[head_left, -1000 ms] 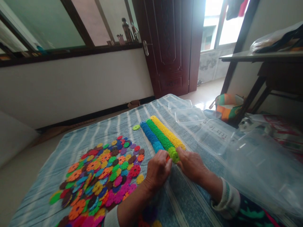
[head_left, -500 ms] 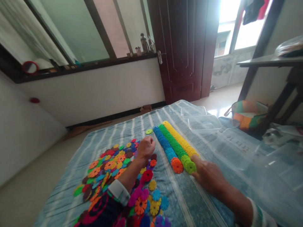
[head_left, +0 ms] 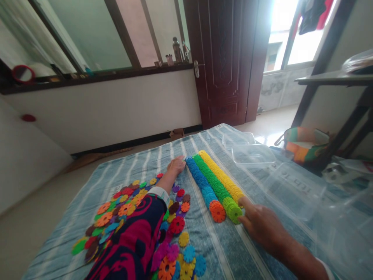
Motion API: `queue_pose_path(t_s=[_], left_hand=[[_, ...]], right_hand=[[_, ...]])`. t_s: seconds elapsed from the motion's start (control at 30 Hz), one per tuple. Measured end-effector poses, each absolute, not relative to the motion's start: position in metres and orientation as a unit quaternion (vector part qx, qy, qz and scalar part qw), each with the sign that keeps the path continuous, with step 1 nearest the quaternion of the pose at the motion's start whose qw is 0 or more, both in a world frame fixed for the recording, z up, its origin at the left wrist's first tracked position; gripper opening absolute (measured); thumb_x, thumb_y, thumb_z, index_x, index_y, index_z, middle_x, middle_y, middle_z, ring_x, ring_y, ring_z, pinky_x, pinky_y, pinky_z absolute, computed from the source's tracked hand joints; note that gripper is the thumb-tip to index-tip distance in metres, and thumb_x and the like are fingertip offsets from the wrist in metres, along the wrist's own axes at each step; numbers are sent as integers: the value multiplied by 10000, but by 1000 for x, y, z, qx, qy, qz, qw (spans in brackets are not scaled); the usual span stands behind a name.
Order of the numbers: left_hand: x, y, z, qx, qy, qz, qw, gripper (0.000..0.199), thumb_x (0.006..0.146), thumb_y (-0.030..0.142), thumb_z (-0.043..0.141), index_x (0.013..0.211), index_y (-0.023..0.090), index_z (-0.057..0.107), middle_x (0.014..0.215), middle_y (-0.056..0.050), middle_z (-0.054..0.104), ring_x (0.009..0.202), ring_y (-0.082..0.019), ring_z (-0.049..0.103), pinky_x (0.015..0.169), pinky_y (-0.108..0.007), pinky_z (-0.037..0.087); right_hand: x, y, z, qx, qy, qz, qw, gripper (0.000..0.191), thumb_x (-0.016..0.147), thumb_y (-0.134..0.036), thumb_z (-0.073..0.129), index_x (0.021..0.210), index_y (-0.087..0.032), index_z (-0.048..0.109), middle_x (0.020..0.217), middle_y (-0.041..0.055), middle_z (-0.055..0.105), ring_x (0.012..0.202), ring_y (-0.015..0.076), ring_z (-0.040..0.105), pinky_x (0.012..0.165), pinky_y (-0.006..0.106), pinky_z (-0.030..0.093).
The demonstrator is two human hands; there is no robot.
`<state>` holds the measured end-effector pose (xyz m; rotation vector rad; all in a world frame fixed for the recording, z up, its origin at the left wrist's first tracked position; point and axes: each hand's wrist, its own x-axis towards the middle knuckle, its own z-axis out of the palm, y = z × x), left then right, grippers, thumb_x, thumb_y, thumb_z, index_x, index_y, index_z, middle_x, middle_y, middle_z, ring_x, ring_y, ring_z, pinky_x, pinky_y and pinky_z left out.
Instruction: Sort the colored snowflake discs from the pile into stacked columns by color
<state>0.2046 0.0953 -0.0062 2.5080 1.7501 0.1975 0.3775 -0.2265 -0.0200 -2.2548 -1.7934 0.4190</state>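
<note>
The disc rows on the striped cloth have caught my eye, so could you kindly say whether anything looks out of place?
Possibly the orange disc at the near end of the blue row: it breaks that row's run of blues. I see no damage.

Pale wall [head_left: 140, 105] across left and middle, dark baseboard [head_left: 140, 140] at its foot. Brown-framed interior window [head_left: 90, 31], upper left, with dark sill [head_left: 131, 72]; curtain [head_left: 32, 27] in far upper-left corner. Dark red panelled door [head_left: 224, 58], top centre, metal handle [head_left: 197, 70]. Bright window [head_left: 282, 23], upper right; daylight glares on pale floor [head_left: 285, 116] below. Dark-legged table [head_left: 329, 80], right edge.
</note>
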Motion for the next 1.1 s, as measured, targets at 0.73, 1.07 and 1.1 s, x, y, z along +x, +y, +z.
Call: queue_pose_path(t_s=[0.73, 1.07, 1.1], left_hand=[[149, 48, 9, 801, 582, 127, 63, 226, 622, 251, 656, 820, 173, 732, 826, -46, 734, 906, -248, 666, 754, -251, 464], [136, -114, 11, 716, 494, 198, 451, 243, 560, 358, 688, 687, 163, 619, 561, 45, 552, 538, -121, 517, 522, -229, 399], [137, -132, 7, 694, 486, 199, 493, 240, 547, 337, 701, 676, 159, 606, 553, 51, 539, 529, -110, 496, 515, -223, 387]], right_hand=[[385, -224, -11, -788, -594, 99, 127, 217, 922, -211, 475, 1115, -185, 570, 905, 76, 754, 862, 239, 711, 633, 270, 389], [334, -241, -20, -609, -737, 99, 277, 268, 878, -231, 596, 1144, -199, 595, 931, 44, 725, 835, 191, 683, 707, 266, 452], [325, -244, -24, -581, -755, 98, 287, 351, 860, -248, 630, 1202, -198, 571, 962, 55, 719, 847, 201, 679, 718, 280, 464]])
